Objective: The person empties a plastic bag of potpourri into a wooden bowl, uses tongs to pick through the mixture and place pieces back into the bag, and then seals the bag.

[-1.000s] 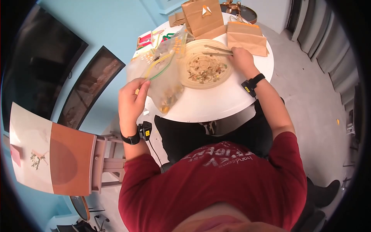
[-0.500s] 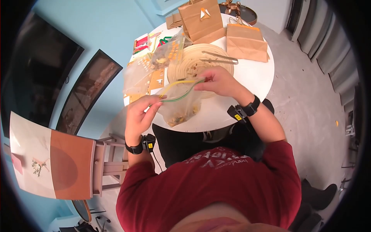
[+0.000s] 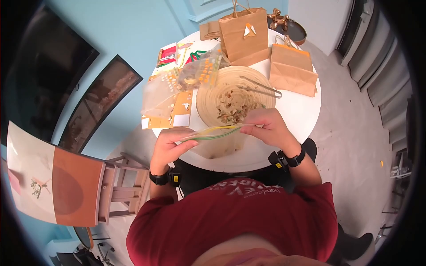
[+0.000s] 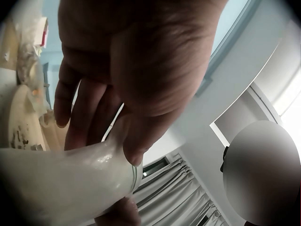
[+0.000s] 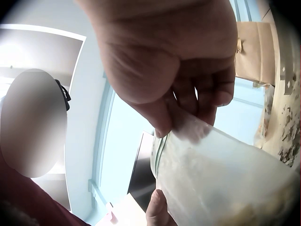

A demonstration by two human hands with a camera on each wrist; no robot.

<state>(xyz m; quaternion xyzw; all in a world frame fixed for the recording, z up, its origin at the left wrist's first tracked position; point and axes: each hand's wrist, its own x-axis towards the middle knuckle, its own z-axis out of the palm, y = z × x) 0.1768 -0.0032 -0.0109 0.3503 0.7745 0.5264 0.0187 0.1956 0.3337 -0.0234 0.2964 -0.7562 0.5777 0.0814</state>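
Note:
A translucent zip bag [image 3: 222,147] with a yellow and green zip strip hangs between both hands. My left hand [image 3: 171,145] pinches the left end of its mouth between thumb and fingers. At the opposite end, my right hand [image 3: 267,126] pinches the same edge. The mouth is drawn out into a narrow slit. Yellowish-brown pieces [image 5: 256,212] show in the bottom of the bag in the right wrist view. Just beyond the hands lies a round woven tray [image 3: 206,97] with dried brown bits [image 3: 237,106] scattered on it. Metal tongs [image 3: 264,91] rest across the tray's right side.
Brown paper bags stand at the back, a tall one [image 3: 243,40] and a folded-over one [image 3: 293,71] on the right. Other clear bags [image 3: 199,71] and orange-and-white cards [image 3: 181,111] lie left of the tray. The round white table [image 3: 299,108] carries them.
The right hand has put the tongs down on the tray and taken hold of the bag's other end. The bag has shifted from the left to in front of the body, its mouth now stretched narrow.

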